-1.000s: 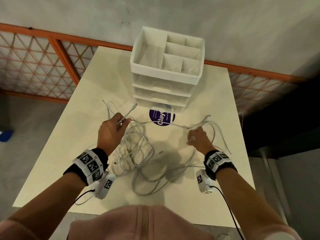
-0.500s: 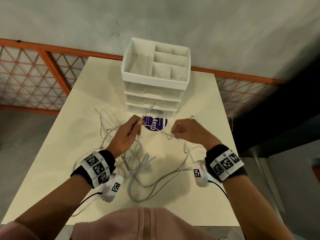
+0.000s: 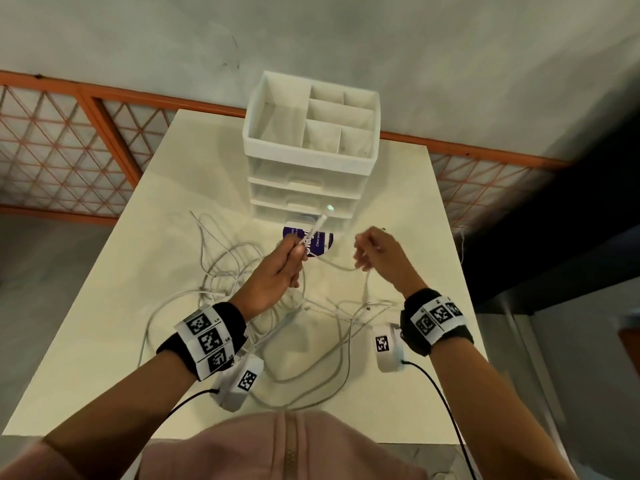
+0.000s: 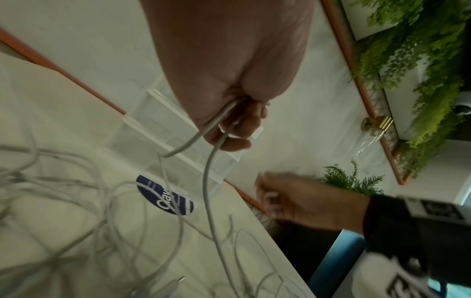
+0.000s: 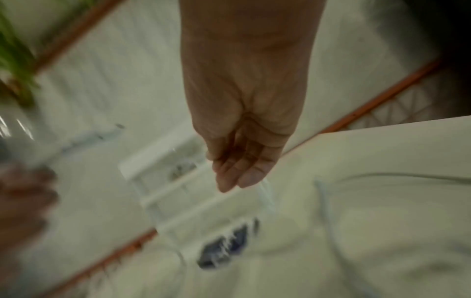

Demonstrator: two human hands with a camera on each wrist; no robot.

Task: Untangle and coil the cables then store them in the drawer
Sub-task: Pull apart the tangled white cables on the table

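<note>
Round purple sticker (image 3: 317,242) at centre frame, flat on the table (image 3: 104,306); its white lettering reads partly as "Clay", the rest hidden by the cable end, and in the left wrist view the smaller print is too blurred to read. Black wristbands carry square black-and-white coded markers. Behind the sticker, upper centre, stands a white plastic drawer unit (image 3: 308,181): a boxy open top tray split into rectangular compartments over translucent drawers, all shut. The cables (image 3: 221,271), thin, smooth, pale grey-white cords, lie in loose overlapping loops on the matte cream table top, centre and lower left of frame. The left hand (image 3: 277,271) is raised above the tangle, fingers curled around one cable whose straight white connector end points up toward the drawer unit; two strands run down out of the fist in the left wrist view. The right hand (image 3: 377,252), right of centre, has loosely bent fingers, with a thin strand at the fingertips; a firm pinch cannot be told, and the right wrist view is blurred. Orange lattice railing edges the table's far side.
</note>
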